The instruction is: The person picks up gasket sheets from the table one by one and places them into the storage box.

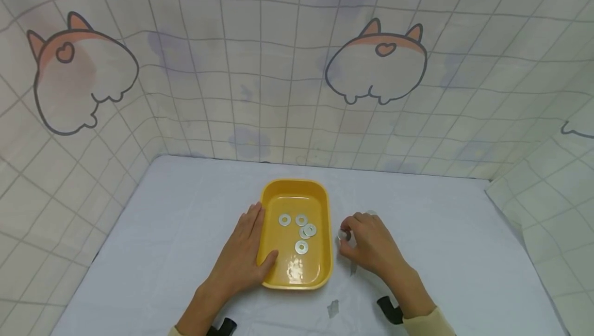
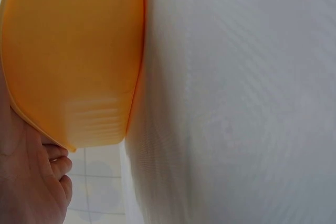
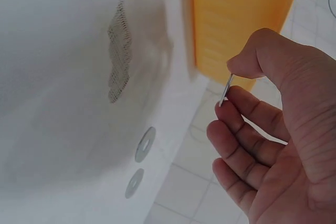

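Observation:
My left hand (image 1: 243,253) lies along the left side of a yellow tray (image 1: 325,269), fingers straight against the outside and thumb over the rim. In the left wrist view, part of that hand (image 2: 31,177) touches the rim. Several flat metal washers (image 1: 301,247) lie in the tray, two of them overlapping. Just right of the tray, my right hand (image 1: 371,243) pinches a washer (image 3: 226,89) edge-on between thumb and fingertips, above the cloth. Two more washers, one nearer (image 3: 145,144) and one smaller-looking (image 3: 134,183), lie on the cloth in the right wrist view.
A white cloth (image 1: 185,212) covers the table. Grey mesh-like patches show on it, one near the front (image 1: 333,308) and one beside the right hand (image 3: 119,51). Checked curtains (image 1: 287,94) with cartoon animals enclose the back and sides. Black wrist mounts (image 1: 390,310) sit below the wrists.

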Available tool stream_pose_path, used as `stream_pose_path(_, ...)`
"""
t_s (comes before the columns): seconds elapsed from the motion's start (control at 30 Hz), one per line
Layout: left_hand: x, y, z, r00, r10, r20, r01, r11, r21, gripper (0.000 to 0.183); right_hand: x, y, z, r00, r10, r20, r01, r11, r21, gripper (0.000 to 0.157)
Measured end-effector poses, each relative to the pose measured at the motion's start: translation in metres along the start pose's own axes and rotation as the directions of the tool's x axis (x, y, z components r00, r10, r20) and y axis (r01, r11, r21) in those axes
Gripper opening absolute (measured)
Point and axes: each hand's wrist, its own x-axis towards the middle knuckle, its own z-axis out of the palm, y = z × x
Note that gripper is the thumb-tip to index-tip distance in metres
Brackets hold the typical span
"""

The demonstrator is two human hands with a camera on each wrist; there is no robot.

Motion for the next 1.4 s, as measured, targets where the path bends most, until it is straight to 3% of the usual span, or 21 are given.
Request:
stream_pose_path(0.33,0.001,0.0,0.001,1.0,0.019,-0.019,-0.019,1.0,-0.002,0.096,0.005,-0.005,-0.006,0.998,-0.049,-0.038,0.049,0.999,0.016,0.019)
stream_pose_path(0.97,0.002,0.0,-0.001,1.0,0.023,-0.014,-0.023,1.0,-0.004,0.096,0.013,-0.018,-0.024,0.999,-0.03,0.015,0.028,0.995,0.095,0.023)
stream_pose_path(1.4,-0.001,-0.003,0.001,0.999,0.037,-0.031,-0.037,0.999,0.003,0.097,0.023,-0.03,-0.031,0.993,-0.116,0.003,0.114,0.979,0.168,0.022)
